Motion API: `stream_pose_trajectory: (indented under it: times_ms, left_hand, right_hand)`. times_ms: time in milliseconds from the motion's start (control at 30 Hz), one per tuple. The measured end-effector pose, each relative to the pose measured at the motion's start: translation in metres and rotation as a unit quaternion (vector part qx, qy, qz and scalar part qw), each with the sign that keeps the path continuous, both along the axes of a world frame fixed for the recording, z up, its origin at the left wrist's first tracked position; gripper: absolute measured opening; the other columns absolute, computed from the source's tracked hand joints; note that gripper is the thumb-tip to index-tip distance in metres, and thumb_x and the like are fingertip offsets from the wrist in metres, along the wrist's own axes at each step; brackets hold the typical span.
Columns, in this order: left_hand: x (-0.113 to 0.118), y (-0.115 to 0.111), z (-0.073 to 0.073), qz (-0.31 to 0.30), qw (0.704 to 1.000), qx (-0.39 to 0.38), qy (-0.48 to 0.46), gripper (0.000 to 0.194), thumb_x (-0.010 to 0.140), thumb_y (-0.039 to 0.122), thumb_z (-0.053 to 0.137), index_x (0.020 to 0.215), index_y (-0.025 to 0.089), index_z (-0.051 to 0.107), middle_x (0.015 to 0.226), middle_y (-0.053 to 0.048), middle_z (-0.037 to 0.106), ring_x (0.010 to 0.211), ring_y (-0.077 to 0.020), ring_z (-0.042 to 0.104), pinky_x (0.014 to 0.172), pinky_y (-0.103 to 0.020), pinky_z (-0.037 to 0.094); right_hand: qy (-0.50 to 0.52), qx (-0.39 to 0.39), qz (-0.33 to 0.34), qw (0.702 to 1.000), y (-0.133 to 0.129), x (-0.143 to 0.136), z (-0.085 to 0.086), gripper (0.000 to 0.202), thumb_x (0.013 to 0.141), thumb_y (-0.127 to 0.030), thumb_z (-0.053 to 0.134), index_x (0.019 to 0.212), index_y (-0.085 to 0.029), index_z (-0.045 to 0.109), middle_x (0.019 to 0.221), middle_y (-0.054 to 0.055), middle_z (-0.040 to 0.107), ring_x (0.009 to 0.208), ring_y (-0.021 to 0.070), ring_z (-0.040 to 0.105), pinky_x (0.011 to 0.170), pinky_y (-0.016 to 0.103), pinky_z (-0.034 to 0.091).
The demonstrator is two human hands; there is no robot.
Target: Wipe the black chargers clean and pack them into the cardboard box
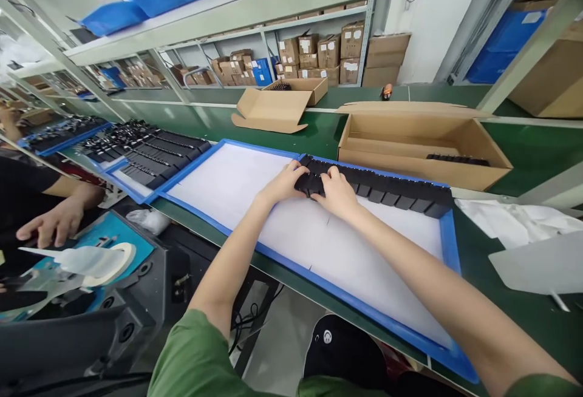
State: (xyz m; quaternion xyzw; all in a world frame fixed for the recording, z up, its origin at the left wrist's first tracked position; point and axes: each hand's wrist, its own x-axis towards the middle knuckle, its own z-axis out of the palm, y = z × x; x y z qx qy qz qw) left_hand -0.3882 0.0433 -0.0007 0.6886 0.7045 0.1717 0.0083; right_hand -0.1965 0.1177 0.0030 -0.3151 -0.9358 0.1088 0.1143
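Note:
Along the back edge of a blue-rimmed tray point(449, 242) with a white lining stands a row of black blocks point(396, 193). At the row's left end, my left hand point(286, 183) and my right hand point(336, 192) grip a short group of black blocks point(310, 184) from either side, just in front of the row. My fingers are bent round its two ends. The undersides of the blocks and some fingertips are hidden.
Behind the tray are a long open carton point(419, 169) with black parts inside and a smaller open box point(273, 108). Trays of black parts point(155, 154) lie left. A co-worker's hand point(52, 224) is beside a white bottle point(86, 258). White sheets point(519, 221) lie right.

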Motion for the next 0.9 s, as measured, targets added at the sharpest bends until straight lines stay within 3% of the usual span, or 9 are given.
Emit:
stream_pose_trajectory:
  times_ms: [200,333,467,567,667,733,800,900]
  left_hand:
    - [0.014,-0.016,0.009,-0.038,0.999,0.013,-0.005,0.047,0.087,0.047,0.068,0.121,0.016,0.061,0.125,-0.012,0.063,0.119,-0.0295,0.059,0.103,-0.053,0.048]
    - [0.016,-0.017,0.011,-0.054,0.995,0.076,0.020,0.043,0.079,0.053,0.060,0.114,0.028,0.058,0.109,-0.012,0.067,0.107,-0.0388,0.061,0.096,-0.064,0.048]
    - [0.034,-0.014,0.034,-0.068,0.991,0.101,0.051,0.041,0.076,0.055,0.057,0.109,0.030,0.054,0.096,-0.011,0.065,0.092,-0.0387,0.064,0.083,-0.061,0.051]
    - [0.091,-0.029,0.062,-0.063,0.992,0.098,0.053,0.044,0.077,0.058,0.056,0.109,0.030,0.055,0.102,-0.010,0.065,0.100,-0.0361,0.064,0.093,-0.055,0.049]
    - [0.182,-0.040,0.095,-0.098,0.988,0.105,0.060,0.044,0.078,0.055,0.060,0.111,0.025,0.059,0.108,-0.009,0.064,0.102,-0.0344,0.064,0.095,-0.050,0.050]
    - [0.248,-0.041,0.113,-0.119,0.988,0.060,0.081,0.048,0.077,0.041,0.072,0.117,0.019,0.059,0.113,-0.010,0.064,0.107,-0.0350,0.063,0.094,-0.048,0.051]
    - [0.309,-0.038,0.117,-0.142,0.987,0.005,0.069,0.051,0.070,0.035,0.084,0.112,0.016,0.061,0.109,-0.011,0.064,0.101,-0.0334,0.064,0.089,-0.045,0.054]
    - [0.376,-0.033,0.095,-0.203,0.972,-0.118,0.016,0.048,0.075,0.030,0.084,0.113,0.013,0.061,0.109,-0.012,0.065,0.102,-0.0316,0.064,0.088,-0.043,0.055]
  right_hand:
    - [-0.003,0.006,-0.021,1.000,-0.016,0.009,0.009,0.043,0.095,-0.040,0.064,0.131,-0.017,0.057,0.134,0.011,0.057,0.116,0.0247,0.060,0.095,0.047,0.055]
    - [0.035,0.004,-0.010,0.999,-0.017,0.015,0.016,0.042,0.095,-0.039,0.063,0.130,-0.017,0.057,0.132,0.011,0.058,0.112,0.0230,0.062,0.092,0.044,0.057]
    - [0.072,0.010,0.006,0.997,-0.018,0.045,0.032,0.042,0.092,-0.038,0.067,0.125,-0.014,0.057,0.122,0.010,0.062,0.103,0.0206,0.063,0.085,0.037,0.057]
    - [0.087,0.014,0.017,0.996,-0.032,0.108,0.051,0.054,0.086,-0.036,0.074,0.127,-0.010,0.052,0.124,0.014,0.059,0.108,0.0262,0.060,0.089,0.040,0.055]
    - [0.080,0.004,0.015,0.997,-0.044,0.203,0.077,0.056,0.081,-0.028,0.079,0.126,-0.010,0.050,0.125,0.017,0.057,0.114,0.0321,0.057,0.096,0.047,0.050]
    - [0.117,0.011,0.014,0.993,-0.050,0.273,0.092,0.049,0.077,-0.027,0.082,0.116,-0.015,0.054,0.120,0.012,0.061,0.112,0.0303,0.059,0.093,0.044,0.050]
    - [0.118,-0.008,-0.013,0.993,-0.056,0.338,0.096,0.044,0.080,-0.033,0.079,0.114,-0.019,0.055,0.114,0.008,0.064,0.103,0.0265,0.063,0.084,0.039,0.053]
    - [0.088,-0.048,-0.072,0.992,-0.066,0.405,0.072,0.048,0.081,-0.038,0.077,0.119,-0.022,0.055,0.115,0.009,0.064,0.095,0.0247,0.065,0.072,0.035,0.054]
